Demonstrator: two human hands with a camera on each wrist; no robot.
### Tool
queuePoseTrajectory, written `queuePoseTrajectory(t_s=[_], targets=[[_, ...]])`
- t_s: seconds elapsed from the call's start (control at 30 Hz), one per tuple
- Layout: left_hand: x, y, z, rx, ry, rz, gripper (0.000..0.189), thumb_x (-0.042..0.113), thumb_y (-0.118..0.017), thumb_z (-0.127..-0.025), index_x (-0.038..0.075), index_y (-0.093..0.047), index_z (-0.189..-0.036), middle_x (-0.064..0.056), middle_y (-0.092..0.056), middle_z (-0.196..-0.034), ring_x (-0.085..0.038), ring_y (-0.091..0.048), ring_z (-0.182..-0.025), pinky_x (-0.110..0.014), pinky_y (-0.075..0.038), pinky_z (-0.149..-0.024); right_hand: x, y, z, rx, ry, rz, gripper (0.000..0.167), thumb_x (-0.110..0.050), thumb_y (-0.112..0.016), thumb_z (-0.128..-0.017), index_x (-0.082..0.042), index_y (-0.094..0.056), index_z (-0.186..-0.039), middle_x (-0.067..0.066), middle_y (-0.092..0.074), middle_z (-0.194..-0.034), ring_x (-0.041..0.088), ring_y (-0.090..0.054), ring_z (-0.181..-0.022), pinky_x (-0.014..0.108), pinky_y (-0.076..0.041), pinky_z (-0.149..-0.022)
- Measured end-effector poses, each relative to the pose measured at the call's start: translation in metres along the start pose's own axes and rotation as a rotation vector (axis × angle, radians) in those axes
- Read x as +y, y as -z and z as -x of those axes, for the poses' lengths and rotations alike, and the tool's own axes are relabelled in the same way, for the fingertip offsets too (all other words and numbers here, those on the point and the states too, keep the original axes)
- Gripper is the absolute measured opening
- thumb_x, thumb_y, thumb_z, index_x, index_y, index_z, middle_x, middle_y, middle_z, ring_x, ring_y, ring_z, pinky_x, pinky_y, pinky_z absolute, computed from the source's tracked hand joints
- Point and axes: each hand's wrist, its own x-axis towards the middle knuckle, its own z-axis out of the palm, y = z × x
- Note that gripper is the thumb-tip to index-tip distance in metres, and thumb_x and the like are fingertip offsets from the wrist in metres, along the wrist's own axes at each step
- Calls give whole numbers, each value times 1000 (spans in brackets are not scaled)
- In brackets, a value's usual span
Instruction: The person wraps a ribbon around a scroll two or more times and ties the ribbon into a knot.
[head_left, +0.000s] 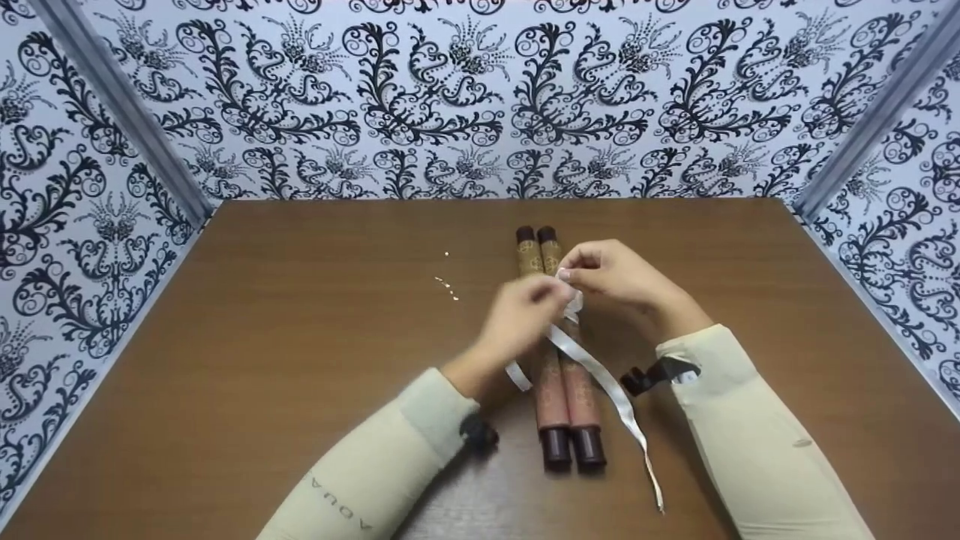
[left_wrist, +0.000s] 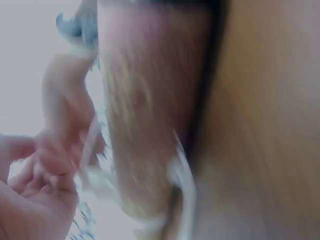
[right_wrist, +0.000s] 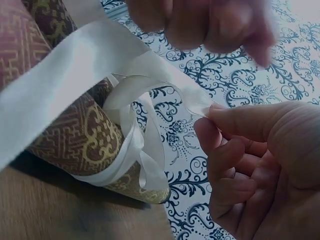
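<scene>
Two rolled scrolls (head_left: 551, 397) with pink and gold patterned covers and dark end caps lie side by side on the table. A white satin ribbon (head_left: 600, 369) wraps round them, with loops at the wrap and a long tail trailing toward the near right. Thumb and forefinger of my right hand (right_wrist: 250, 155) pinch a stretch of the ribbon (right_wrist: 172, 77) beside the scrolls. Close to it, my left hand (head_left: 521, 311) is over the scrolls with its fingers bent. In the right wrist view those fingers are blurred, and whether they hold ribbon is hidden.
Several small white bits (head_left: 448, 285) lie on the brown table (head_left: 300, 337) left of the scrolls. Patterned black-and-white walls (head_left: 465, 97) enclose the table at the back and sides. A short ribbon end (head_left: 517, 376) shows beneath my left wrist.
</scene>
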Motion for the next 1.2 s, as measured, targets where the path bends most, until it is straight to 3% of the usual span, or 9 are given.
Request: queuePoseTrajectory(t_s=[0.1, 0.17, 0.37, 0.57, 0.97, 1.2], targets=[[-13, 10, -8, 154, 95, 197, 15, 11, -71, -96, 1, -73, -107, -3, -69, -88, -8, -60, -77, -22, -51, -69, -2, -3, 1, -16, -1, -29, 15, -12, -70, -97, 0, -73, -107, 0, -71, -89, 15, -65, -80, 26, -57, -75], [-19, 13, -10, 182, 136, 283, 21, 9, -72, -94, -1, -70, -113, -6, -70, -95, -11, -63, -82, -22, -53, -72, -4, -5, 2, -23, 2, -43, 16, -11, -70, -97, 1, -73, -108, 1, -73, -93, 18, -68, -86, 28, -59, -80], [-27, 17, -12, 84, 165, 310, 40, 15, -76, -94, -2, -67, -129, -16, -73, -124, -18, -69, -109, -28, -57, -91, -11, -8, 3, -35, 30, -30, 15, -12, -70, -98, -2, -74, -108, 5, -74, -98, 25, -69, -92, 32, -60, -83], [-26, 18, -10, 1, 196, 338, 36, 21, -76, -95, 4, -71, -127, -10, -76, -118, -13, -70, -102, -26, -54, -92, -14, -12, 4, -30, 69, 29, 12, -14, -70, -98, -6, -76, -106, 5, -74, -98, 19, -65, -90, 27, -54, -79], [-27, 18, -10, 55, 201, 314, 23, 15, -75, -95, 0, -77, -112, -9, -79, -100, -7, -65, -82, -20, -51, -74, -20, -14, 5, -20, 95, -24, 16, -16, -71, -98, -4, -74, -108, 7, -73, -98, 16, -66, -89, 26, -55, -80], [-27, 20, -9, 84, 299, 379, 21, 19, -74, -96, 5, -77, -111, 4, -68, -85, -10, -61, -75, -22, -52, -68, -16, -15, 12, -49, 49, -18, 20, -21, -68, -101, -1, -69, -105, 5, -64, -86, 11, -56, -72, 22, -48, -65]])
